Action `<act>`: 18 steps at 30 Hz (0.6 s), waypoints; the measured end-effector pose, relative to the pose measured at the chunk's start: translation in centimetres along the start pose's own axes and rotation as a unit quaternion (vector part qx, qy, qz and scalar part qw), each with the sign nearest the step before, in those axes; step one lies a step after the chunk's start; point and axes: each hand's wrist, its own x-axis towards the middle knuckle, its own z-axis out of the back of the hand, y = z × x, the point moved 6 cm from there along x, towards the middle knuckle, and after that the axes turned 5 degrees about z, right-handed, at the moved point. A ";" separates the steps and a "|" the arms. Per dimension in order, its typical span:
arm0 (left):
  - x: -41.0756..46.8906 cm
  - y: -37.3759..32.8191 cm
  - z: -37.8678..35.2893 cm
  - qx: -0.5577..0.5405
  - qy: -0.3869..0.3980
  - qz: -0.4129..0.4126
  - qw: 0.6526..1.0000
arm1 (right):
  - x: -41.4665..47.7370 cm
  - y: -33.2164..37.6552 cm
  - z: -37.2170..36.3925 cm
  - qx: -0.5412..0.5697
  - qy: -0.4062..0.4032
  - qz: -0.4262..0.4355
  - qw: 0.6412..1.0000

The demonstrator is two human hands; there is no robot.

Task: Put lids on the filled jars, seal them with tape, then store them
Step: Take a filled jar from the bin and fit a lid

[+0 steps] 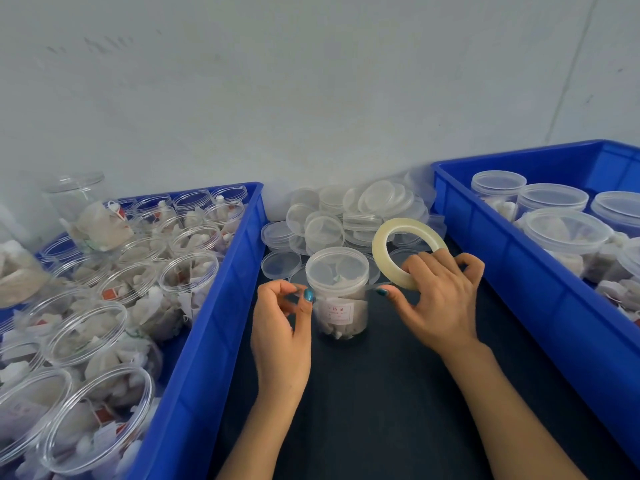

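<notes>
A clear filled jar with a lid on it stands upright on the dark table between my hands. My right hand grips a roll of clear tape, held tilted just right of the jar. A strip of tape runs from the roll across the jar's lid edge to my left hand, whose thumb and fingers pinch its free end beside the jar.
A blue bin on the left holds several open filled jars. Another blue bin on the right holds lidded jars. A pile of loose clear lids lies behind the jar, against the wall.
</notes>
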 end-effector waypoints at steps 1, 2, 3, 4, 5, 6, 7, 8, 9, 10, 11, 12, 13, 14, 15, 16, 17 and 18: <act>0.0 0.2 -0.1 -0.007 0.004 0.007 1.000 | 0.0 0.2 0.0 0.003 0.003 0.001 1.000; -0.1 0.5 -0.2 -0.027 0.011 0.019 0.999 | 0.0 0.4 0.0 0.006 0.006 0.000 1.000; 0.0 0.7 -0.4 -0.057 0.031 0.033 0.997 | 0.1 0.5 0.0 0.008 0.008 -0.003 1.000; 0.1 0.9 -0.7 -0.084 0.063 0.038 0.994 | 0.1 0.5 0.0 0.008 0.010 -0.006 1.000; 0.4 0.8 -1.1 -0.102 0.100 0.028 0.989 | 0.1 0.5 0.0 0.009 0.010 -0.008 1.000; 0.7 0.7 -1.6 -0.108 0.142 0.009 0.984 | 0.1 0.6 0.0 0.010 0.009 -0.010 1.000; 1.1 0.6 -2.2 -0.108 0.183 -0.007 0.977 | 0.2 0.6 0.0 0.012 0.010 -0.012 1.000; 1.6 0.6 -2.6 -0.104 0.214 -0.017 0.971 | 0.1 0.6 0.0 0.015 0.013 -0.016 1.000; 2.2 0.9 -3.1 -0.102 0.234 -0.019 0.967 | 0.2 0.6 0.0 0.019 0.016 -0.019 1.000; 2.8 1.5 -3.4 -0.102 0.244 -0.010 0.964 | 0.2 0.6 0.0 0.022 0.019 -0.024 0.999; 3.5 2.2 -3.8 -0.106 0.249 0.002 0.963 | 0.2 0.6 0.0 0.025 0.022 -0.028 0.999; 4.1 3.0 -4.1 -0.109 0.244 0.013 0.964 | 0.2 0.6 0.0 0.030 0.026 -0.031 0.999; 4.5 3.6 -4.4 -0.116 0.235 0.024 0.965 | 0.3 0.6 -0.1 0.036 0.029 -0.036 0.998; 4.9 4.2 -4.6 -0.116 0.224 0.035 0.967 | 0.3 0.5 -0.2 0.043 0.032 -0.040 0.998; 5.1 4.6 -4.9 -0.119 0.217 0.053 0.968 | 0.3 0.5 -0.2 0.049 0.036 -0.045 0.997; 5.1 5.0 -5.1 -0.124 0.209 0.076 0.967 | 0.2 0.4 -0.3 0.054 0.040 -0.048 0.997; 5.1 5.2 -5.3 -0.141 0.207 0.104 0.962 | 0.2 0.4 -0.4 0.056 0.042 -0.050 0.996; 5.1 5.3 -5.4 -0.158 0.203 0.131 0.957 | 0.2 0.4 -0.4 0.058 0.044 -0.051 0.996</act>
